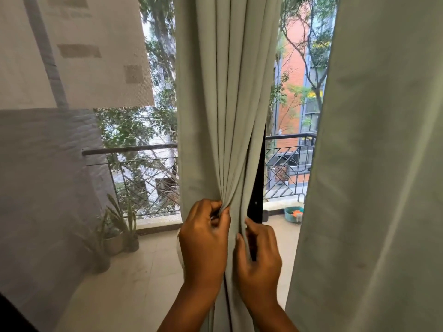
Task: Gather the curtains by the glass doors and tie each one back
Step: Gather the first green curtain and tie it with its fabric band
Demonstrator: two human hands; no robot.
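So, from my seat watching the head cam, the biggest thing is the right curtain [374, 164], a pale grey-green panel filling the whole right side of the frame top to bottom, hanging flat and loose. Next is the sheer curtain [43, 164], a see-through whitish layer covering the left side, with a paler patterned part in the upper left of the frame. Through it I can see a grey wall and potted plants [119, 231] at lower left.

Center of the frame is the middle curtain [220, 104], same grey-green cloth, already bunched into narrow vertical folds that pinch together low down, right where the hands are. Just behind its right edge there's a dark door frame [257, 188] showing as a thin black strip.

Between the curtains I get the glass and the balcony: a metal railing [143, 168] with diagonal bars, trees, and an orange-red building [291, 68] in the upper right gap. A small teal bowl [293, 213] sits on the balcony floor, right of center, with something orange in it that I can't make out.

The left hand [203, 238] is curled, fingers and thumb pinching the gathered folds at lower center. The right hand [260, 255] is just beside it, lower, fingers wrapped round the curtain's right edge with the thumb on the front, so it's gripping too.
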